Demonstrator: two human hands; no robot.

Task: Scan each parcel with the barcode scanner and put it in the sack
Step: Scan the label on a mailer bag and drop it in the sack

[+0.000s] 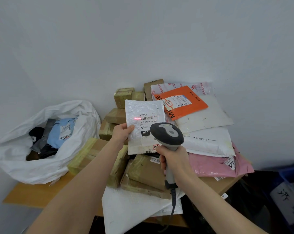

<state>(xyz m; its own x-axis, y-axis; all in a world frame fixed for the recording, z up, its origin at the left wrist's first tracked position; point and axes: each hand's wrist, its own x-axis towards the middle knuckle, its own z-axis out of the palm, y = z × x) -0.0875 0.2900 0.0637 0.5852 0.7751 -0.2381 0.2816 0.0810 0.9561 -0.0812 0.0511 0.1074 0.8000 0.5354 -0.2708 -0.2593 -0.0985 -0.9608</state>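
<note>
My left hand point(121, 132) holds a white padded parcel point(143, 112) by its left edge, upright above the pile, label facing me. My right hand point(174, 162) grips the grey barcode scanner point(167, 133) by its handle, its head right in front of the parcel's lower right part. A red scan line point(137, 118) glows at the left end of the label's barcode. The white sack point(41, 166) lies open on the left of the table, with a light blue parcel point(58, 134) and dark parcels inside.
Taped cardboard boxes point(146, 171) are stacked in the table's middle. An orange mailer point(183, 102), white mailers point(208, 141) and a pink mailer point(215, 163) lie on the right. A large white mailer point(131, 208) hangs over the front edge. Blue crates point(288, 191) stand lower right.
</note>
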